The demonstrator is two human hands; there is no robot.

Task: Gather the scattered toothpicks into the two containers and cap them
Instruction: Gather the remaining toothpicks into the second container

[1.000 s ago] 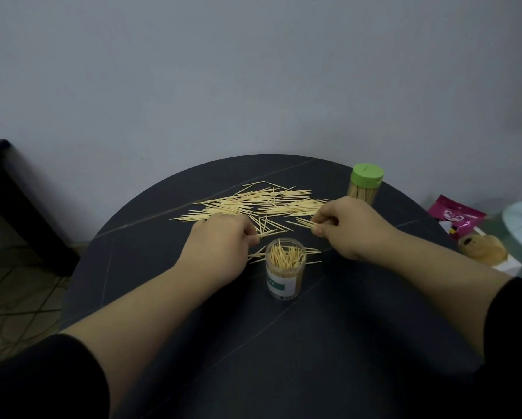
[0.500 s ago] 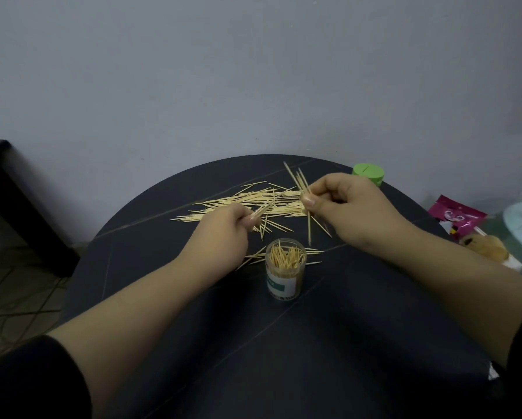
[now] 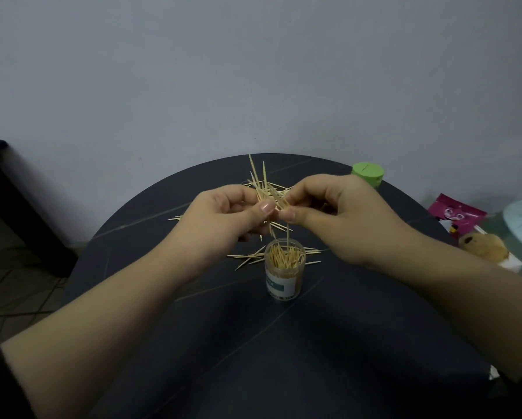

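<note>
Just above the small clear plastic tub [image 3: 285,272], which stands uncapped near the middle of the round dark stone-look bench [image 3: 284,343], we've got both hands on one messy bunch of thin pale wooden toothpicks [image 3: 267,192]. Our left hand [image 3: 223,219] pinches the bunch between thumb and curled fingers. Our right hand [image 3: 329,213] pinches it from the other side, thumb tips almost meeting.

We reckon the two-handed hold is for squaring the sticks up. They fan out at the top, and one hangs straight down with its tip at the tub's mouth. Working right over the opening makes sense too: anything that slips should drop inside, not onto the bench.

The tub is see-through with a white and teal label, and it's crammed with upright sticks, so we'd guess room is tight. The picks look smooth, stiff and sharp-ended, light enough to roll or bounce.

More loose toothpicks [image 3: 253,257] lie flat around the tub's base and further back behind our hands, so the gathering looks far from done. The lime-green-capped container [image 3: 368,173] stands near the far right edge, well apart and mostly hidden by our right hand. We can't spot a cap for the clear tub anywhere.
</note>
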